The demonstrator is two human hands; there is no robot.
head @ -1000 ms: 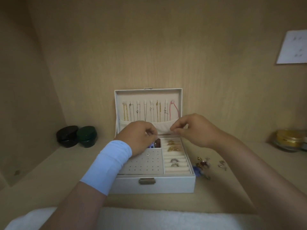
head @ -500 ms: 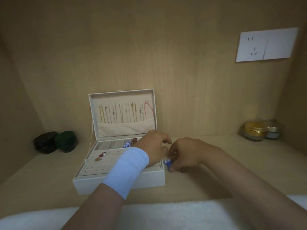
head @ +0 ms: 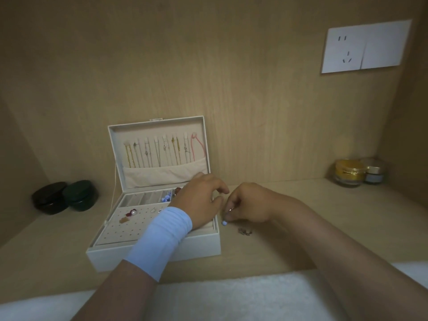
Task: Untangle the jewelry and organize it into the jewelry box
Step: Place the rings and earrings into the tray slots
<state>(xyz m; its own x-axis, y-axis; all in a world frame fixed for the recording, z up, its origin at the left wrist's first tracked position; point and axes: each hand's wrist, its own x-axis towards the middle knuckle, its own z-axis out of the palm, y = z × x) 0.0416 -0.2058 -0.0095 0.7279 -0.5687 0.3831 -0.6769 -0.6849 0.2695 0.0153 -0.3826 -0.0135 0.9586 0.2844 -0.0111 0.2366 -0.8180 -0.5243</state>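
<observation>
Pale-blue bead earring (head: 224, 223): pinched in my right hand (head: 249, 206), on the shelf beside the jewelry box (head: 157, 247).
Left hand (head: 199, 202): loosely curled (empty, I judge).
Next: seat it in the perforated pad (head: 125, 228).

My left hand (head: 199, 200) blocks the jewelry box (head: 162, 253) right side; earring panel at left is open. Upright lid (head: 157, 126) walls off the back. Shelf (head: 324, 218) to my right is free till the jars (head: 349, 172); loose rings (head: 245, 232) lie nr my right hand (head: 247, 205).
</observation>
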